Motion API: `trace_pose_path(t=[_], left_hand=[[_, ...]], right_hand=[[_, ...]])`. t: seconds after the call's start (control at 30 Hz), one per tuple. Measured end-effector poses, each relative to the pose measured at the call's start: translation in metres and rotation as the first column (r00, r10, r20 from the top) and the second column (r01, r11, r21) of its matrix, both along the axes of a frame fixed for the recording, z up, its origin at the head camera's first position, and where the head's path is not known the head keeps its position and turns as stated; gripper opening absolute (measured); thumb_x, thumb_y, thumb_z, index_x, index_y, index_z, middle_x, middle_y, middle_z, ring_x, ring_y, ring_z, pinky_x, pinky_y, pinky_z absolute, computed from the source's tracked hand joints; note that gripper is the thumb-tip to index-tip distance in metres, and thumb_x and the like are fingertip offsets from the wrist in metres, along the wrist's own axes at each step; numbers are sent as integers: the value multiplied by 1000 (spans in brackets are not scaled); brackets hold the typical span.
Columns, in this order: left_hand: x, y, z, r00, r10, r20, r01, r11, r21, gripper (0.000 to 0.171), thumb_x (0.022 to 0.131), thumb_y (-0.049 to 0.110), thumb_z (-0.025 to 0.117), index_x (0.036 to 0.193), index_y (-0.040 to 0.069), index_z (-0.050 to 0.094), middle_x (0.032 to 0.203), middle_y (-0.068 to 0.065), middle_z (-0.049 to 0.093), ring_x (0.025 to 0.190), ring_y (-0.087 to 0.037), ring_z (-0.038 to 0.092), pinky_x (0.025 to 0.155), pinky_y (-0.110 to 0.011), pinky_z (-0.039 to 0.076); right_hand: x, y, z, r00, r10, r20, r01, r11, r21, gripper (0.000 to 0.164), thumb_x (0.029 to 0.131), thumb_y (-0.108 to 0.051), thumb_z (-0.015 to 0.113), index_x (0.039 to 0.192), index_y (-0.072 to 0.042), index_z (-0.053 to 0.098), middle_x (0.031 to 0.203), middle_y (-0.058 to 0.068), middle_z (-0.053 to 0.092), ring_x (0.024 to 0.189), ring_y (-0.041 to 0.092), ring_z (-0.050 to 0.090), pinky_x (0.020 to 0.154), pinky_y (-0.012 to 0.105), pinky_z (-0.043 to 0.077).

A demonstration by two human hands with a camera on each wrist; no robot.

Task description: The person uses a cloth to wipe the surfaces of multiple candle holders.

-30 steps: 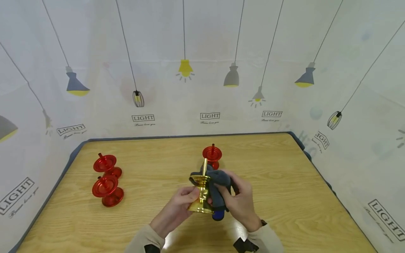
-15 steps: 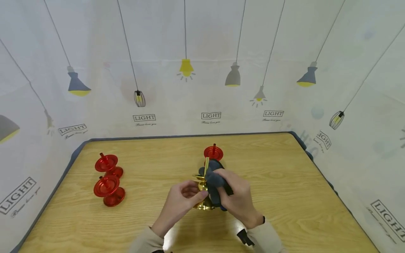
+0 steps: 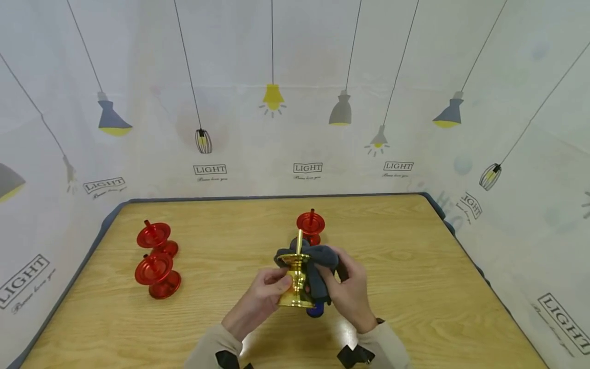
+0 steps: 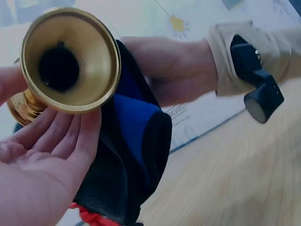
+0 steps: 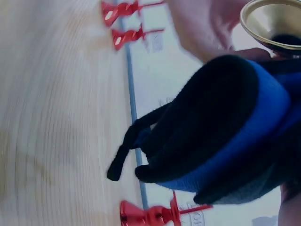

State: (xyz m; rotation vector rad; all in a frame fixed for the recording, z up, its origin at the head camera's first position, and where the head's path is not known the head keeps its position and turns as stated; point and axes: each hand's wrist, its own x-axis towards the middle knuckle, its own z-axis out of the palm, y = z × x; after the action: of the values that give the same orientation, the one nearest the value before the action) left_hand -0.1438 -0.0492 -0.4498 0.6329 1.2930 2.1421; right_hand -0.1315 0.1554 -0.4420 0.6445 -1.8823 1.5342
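Observation:
Held up over the table in the head view is a shiny gold candlestick (image 3: 295, 296), upright, with a thin spike above its dish. My left hand (image 3: 264, 297) grips its stem from the left, thumb in front. In the left wrist view its hollow base (image 4: 96, 61) faces the camera. My right hand (image 3: 351, 287) holds a bunched dark grey-blue cloth (image 3: 318, 282) against the candlestick's right side. Part of the cloth wraps behind the dish. Blue fabric with black edging (image 5: 270, 101) shows in the right wrist view, where the cloth hides most of the right hand.
Two red candlesticks, a rear one (image 3: 153, 234) and a front one (image 3: 154, 269), stand at the table's left. Another red candlestick (image 3: 311, 223) stands behind the hands. A pale lamp-printed sheet (image 3: 244, 138) surrounds the wooden table (image 3: 396, 236).
Half a second ago the right hand and cloth covered more of the candlestick's right side; now the cloth spreads behind the dish again. The left hand has turned slightly, still gripping the stem.

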Motion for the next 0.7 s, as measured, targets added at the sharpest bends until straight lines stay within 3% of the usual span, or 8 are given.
trace_pose_path(t=[0.1, 0.2, 0.27, 0.33, 0.4, 0.47, 0.57, 0.7], left_hand=[[-1, -3, 1, 998, -42, 47, 41, 999, 19, 22, 107, 22, 50, 110, 11, 69, 100, 4, 72, 91, -5, 67, 84, -23, 55], [0, -6, 6, 996, 85, 12, -82, 988, -134, 22, 105, 20, 55, 113, 4, 68, 99, 4, 69, 90, -5, 64, 82, -23, 53], [1, -5, 10, 973, 214, -89, -231, 929, -290, 27, 101, 23, 63, 115, 0, 67, 100, 0, 70, 89, -6, 65, 78, -23, 54], [2, -4, 14, 928, 314, -203, -372, 831, -414, 35, 95, 26, 72, 117, -1, 68, 101, -6, 73, 89, -10, 69, 77, -24, 56], [4, -1, 16, 879, 367, -304, -475, 738, -480, 37, 90, 29, 78, 114, 2, 72, 101, -10, 75, 89, -15, 72, 77, -27, 58], [5, 2, 17, 848, 387, -363, -528, 687, -500, 34, 87, 30, 81, 109, 5, 74, 98, -10, 76, 87, -17, 73, 76, -29, 59], [6, 4, 16, 837, 397, -376, -544, 672, -503, 31, 85, 31, 83, 104, 8, 75, 94, -8, 76, 82, -15, 72, 73, -29, 59], [3, 2, 13, 882, 379, -279, -469, 766, -439, 31, 88, 26, 80, 106, 2, 74, 92, -5, 75, 81, -12, 70, 70, -27, 57]], right_hand=[[-3, -3, 0, 999, -15, 36, 15, 1000, 3, 31, 85, 15, 70, 113, 3, 68, 101, 17, 73, 98, 7, 69, 85, 20, 56], [-8, -5, 0, 996, -75, -38, 78, 993, 90, 32, 83, 14, 73, 112, 1, 69, 101, 17, 74, 97, 12, 71, 89, 18, 54], [-11, -5, 2, 986, -109, -128, 129, 978, 164, 31, 82, 13, 73, 111, 0, 70, 100, 16, 74, 95, 18, 73, 92, 18, 53], [-13, -5, 4, 968, -121, -219, 172, 957, 232, 25, 86, 7, 72, 110, 0, 69, 100, 14, 74, 93, 24, 73, 93, 20, 53], [-14, -6, 6, 950, -113, -292, 199, 939, 281, 18, 93, -1, 68, 110, 0, 69, 100, 13, 74, 91, 27, 73, 93, 23, 55], [-13, -6, 9, 939, -105, -328, 212, 927, 311, 16, 99, -10, 63, 111, 0, 68, 101, 12, 74, 92, 27, 74, 93, 26, 56], [-11, -7, 12, 936, -91, -341, 204, 928, 313, 21, 102, -17, 59, 111, 0, 68, 101, 12, 74, 92, 27, 74, 92, 28, 56], [-8, -6, 12, 948, -73, -310, 159, 952, 261, 21, 101, -16, 61, 112, 1, 68, 100, 14, 74, 90, 26, 73, 92, 23, 55]])
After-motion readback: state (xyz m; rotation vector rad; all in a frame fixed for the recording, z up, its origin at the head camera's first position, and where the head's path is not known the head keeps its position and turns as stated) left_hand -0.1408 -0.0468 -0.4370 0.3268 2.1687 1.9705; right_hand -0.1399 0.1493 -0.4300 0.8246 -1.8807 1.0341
